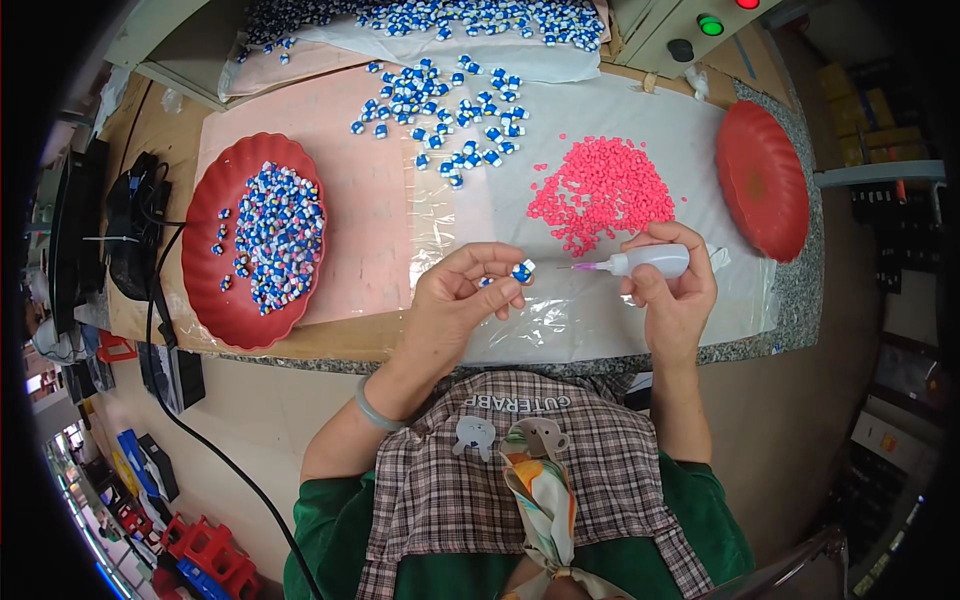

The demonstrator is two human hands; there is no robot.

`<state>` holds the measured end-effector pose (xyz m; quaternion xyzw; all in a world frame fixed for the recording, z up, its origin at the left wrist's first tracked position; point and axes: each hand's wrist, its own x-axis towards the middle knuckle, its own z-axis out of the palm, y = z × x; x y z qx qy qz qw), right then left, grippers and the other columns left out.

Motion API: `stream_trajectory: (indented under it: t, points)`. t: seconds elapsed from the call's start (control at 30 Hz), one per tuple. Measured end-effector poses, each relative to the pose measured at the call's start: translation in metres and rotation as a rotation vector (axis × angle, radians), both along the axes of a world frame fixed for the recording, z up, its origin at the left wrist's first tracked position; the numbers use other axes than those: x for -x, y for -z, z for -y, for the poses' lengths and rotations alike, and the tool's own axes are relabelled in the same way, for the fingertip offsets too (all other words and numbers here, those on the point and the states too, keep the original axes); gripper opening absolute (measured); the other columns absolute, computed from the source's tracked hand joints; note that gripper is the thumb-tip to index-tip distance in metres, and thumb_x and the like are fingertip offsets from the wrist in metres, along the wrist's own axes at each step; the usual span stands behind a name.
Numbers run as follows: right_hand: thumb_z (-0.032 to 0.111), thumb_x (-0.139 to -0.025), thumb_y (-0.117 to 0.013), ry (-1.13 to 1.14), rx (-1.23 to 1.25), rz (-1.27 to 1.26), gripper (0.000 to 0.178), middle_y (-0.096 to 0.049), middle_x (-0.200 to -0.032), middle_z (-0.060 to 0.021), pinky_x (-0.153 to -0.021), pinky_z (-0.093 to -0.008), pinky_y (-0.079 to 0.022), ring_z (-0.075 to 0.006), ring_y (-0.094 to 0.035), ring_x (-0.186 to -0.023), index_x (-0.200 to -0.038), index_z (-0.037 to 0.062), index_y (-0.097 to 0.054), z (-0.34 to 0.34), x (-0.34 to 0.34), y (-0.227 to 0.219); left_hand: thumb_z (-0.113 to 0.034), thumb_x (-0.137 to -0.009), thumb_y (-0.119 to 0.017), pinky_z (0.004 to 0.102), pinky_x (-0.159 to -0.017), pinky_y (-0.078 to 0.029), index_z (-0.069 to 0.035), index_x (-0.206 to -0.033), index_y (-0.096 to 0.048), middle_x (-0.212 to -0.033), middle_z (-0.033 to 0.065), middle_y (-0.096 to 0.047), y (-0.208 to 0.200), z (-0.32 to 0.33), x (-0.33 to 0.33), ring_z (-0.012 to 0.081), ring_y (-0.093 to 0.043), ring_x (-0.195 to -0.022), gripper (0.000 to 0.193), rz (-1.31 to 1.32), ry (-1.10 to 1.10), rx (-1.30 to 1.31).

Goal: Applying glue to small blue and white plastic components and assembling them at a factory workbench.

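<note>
Between thumb and fingers, my left hand (468, 290) pinches a small blue-and-white figurine (523, 270). A second blue bit shows between the same fingers, too small to make out. My right hand (672, 290) is closed around a white squeeze bottle (655, 262) with a thin needle tip, which points left toward the figurine but stays apart from it. Just beyond the bottle lies a heap of small pink pieces (605, 185) on white sheeting. Farther back, loose blue-and-white figurines (425, 95) are scattered over the table.
At the left, a red scalloped plate (205, 290) holds many figurines, some with pink bits. Another red plate (762, 185) stands at the right. A box opening at the back holds more figurines (480, 18). A black cable (152, 330) hangs over the left table edge.
</note>
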<state>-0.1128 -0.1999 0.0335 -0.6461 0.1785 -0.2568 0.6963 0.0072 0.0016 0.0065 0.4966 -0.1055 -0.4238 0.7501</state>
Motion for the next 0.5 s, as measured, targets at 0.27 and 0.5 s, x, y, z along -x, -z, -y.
stream_trajectory:
  t: [0.27, 0.5]
  points:
    - [0.026, -0.096, -0.059, -0.018, 0.419, 0.011, 0.047, -0.065, -0.091, -0.0135, -0.054, -0.0207, -0.044, -0.011, -0.057, -0.063, -0.13, -0.0035, -0.046, -0.017, 0.001, -0.013, 0.001, -0.09, -0.062, 0.0167, -0.062, -0.044, -0.001, -0.111, -0.062, -0.09, 0.0, -0.061, -0.003, 0.002, 0.008, 0.0031, -0.054, -0.076, 0.021, 0.238, -0.046, -0.08]
    - [0.023, -0.092, -0.065, -0.047, 0.678, 0.018, 0.05, -0.066, -0.095, -0.0164, -0.063, -0.0272, -0.051, -0.0183, -0.065, -0.073, -0.129, -0.0053, -0.048, -0.022, 0.002, -0.014, 0.004, -0.085, -0.062, 0.0178, -0.061, -0.044, -0.002, -0.104, -0.062, -0.088, -0.0001, -0.061, -0.001, 0.001, 0.01, 0.0026, -0.054, -0.077, 0.019, 0.389, -0.061, -0.144]
